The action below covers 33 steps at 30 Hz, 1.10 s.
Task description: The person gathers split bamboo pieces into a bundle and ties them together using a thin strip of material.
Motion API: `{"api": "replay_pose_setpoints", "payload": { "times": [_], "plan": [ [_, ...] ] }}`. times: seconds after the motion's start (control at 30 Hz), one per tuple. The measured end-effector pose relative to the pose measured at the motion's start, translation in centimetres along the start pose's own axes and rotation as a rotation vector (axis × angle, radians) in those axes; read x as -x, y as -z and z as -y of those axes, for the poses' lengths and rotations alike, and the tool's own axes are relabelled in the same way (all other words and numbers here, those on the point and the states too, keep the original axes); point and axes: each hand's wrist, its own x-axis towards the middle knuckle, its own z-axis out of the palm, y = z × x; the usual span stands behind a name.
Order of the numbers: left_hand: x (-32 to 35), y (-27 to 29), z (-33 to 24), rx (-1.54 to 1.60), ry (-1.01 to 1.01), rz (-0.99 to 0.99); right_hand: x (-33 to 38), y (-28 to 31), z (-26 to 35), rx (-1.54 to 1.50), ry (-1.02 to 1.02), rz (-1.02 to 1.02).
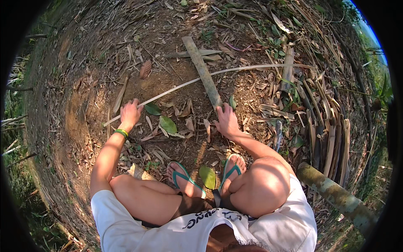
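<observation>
My left hand (131, 114) is closed around a long, thin pale strip (247, 68), which looks like split bamboo or cane, near its left end. The strip curves away to the right just above the ground. A flat, weathered slat (197, 63) of wood or bamboo crosses it and appears to lie over it. At the slat's near end, my right hand (227, 122) grips it with the fingers wrapped round. The slat's far end points away and slightly left. A yellow-green band (121, 133) circles my left wrist.
Dry leaves and litter cover the ground, with green leaves (168, 124) between my hands. A heap of split stalks (329, 143) lies to the right. A thick mottled pole (336, 195) rests at the lower right. My sandalled feet (184, 178) are close in front.
</observation>
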Motion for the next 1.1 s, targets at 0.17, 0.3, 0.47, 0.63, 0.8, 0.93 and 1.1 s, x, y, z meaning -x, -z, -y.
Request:
{"api": "replay_pose_setpoints", "payload": {
  "times": [0.17, 0.3, 0.47, 0.63, 0.8, 0.93, 1.1],
  "plan": [
    [-0.1, 0.7, 0.3, 0.074, -0.038, 0.077, -1.0, -0.1, 0.6, -0.147, -0.129, 0.111],
    [-0.2, 1.4, -0.2, 0.133, -0.077, 0.120, -1.1, -0.7, 0.6, -0.561, -0.334, 0.149],
    [0.5, 1.1, 0.2, 0.242, -0.145, 0.149, -1.5, -2.6, 0.5, -1.400, -0.293, 0.079],
    [0.5, 0.7, 0.7, 0.247, -0.162, 0.168, 0.6, -4.6, 1.4, -1.356, -0.306, 0.104],
    [-0.3, 0.3, 1.3, 0.217, -0.165, 0.164, 1.7, -7.9, -0.4, -1.374, -0.453, 0.150],
    [-1.7, -0.1, 0.8, 0.167, -0.220, 0.111, 1.0, -6.1, -1.2, -0.964, -0.511, 0.217],
    [-1.6, -1.5, 1.5, 0.102, -0.239, 0.181, 0.8, 5.1, -3.3, -0.522, -0.363, 0.049]
  ]
}}
